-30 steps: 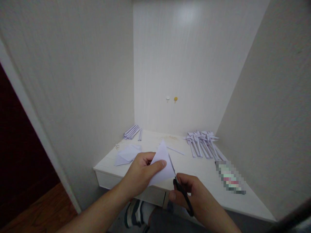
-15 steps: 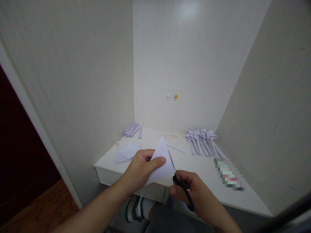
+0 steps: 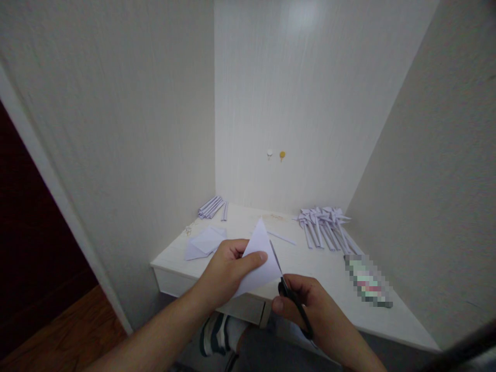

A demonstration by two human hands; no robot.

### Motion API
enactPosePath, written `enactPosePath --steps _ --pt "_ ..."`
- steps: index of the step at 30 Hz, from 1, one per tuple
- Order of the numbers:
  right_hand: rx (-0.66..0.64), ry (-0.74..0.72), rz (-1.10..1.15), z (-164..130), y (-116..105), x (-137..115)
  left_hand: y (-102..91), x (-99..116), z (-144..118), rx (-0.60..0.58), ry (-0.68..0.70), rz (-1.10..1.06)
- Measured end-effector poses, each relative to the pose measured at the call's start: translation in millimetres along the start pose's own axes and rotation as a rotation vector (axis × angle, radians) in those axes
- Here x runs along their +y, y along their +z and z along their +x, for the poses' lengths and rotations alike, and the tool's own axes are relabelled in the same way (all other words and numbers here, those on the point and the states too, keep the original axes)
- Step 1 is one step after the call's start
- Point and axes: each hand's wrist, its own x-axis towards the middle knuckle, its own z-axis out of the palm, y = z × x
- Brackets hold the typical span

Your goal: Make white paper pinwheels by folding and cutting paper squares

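A folded white paper triangle (image 3: 259,268) is pinched in my left hand (image 3: 228,266), thumb flat on its front and the fingers behind. Black-handled scissors (image 3: 297,305) are in my right hand (image 3: 315,305), thumb and fingers around the handles. Their blade lies along the right edge of the paper, near its lower right corner. How far the blades are apart I cannot tell. Both hands are held above the front edge of the white desk (image 3: 325,289).
Folded paper sheets (image 3: 205,242) and rolled paper sticks (image 3: 210,207) lie at the left. Several paper pinwheels on sticks (image 3: 321,225) are at the right, behind a blurred-out object (image 3: 368,281). A thin paper strip (image 3: 282,237) lies mid-desk. Two hooks (image 3: 282,154) are on the back wall.
The whole view has shifted slightly, with everything a little further right. My hands keep the same hold on the paper and the scissors.
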Motion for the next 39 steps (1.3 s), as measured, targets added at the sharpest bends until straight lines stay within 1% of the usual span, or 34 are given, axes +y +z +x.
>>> enactPosePath --steps 18,22,26,31,35,39 --pt "0.026 -0.001 -0.035 0.6 -1.5 3.7 -1.5 -2.2 -0.2 -0.004 0.008 0.004" --pt "0.021 0.015 0.002 1.1 -0.5 4.2 -1.9 -4.7 0.1 0.005 -0.002 0.008" --pt "0.019 0.002 0.031 0.9 0.3 0.3 -3.0 -6.5 0.2 -0.031 -0.006 0.004" --pt "0.02 0.008 0.014 0.3 1.1 -3.6 -5.5 -6.2 -0.1 -0.093 -0.013 0.062" --pt "0.034 0.002 0.017 1.0 2.8 -1.8 -5.7 -5.4 -0.5 -0.114 -0.009 0.104" --pt "0.041 -0.02 0.015 1.6 3.5 -1.9 -4.9 -6.0 -0.7 -0.136 -0.012 0.091"
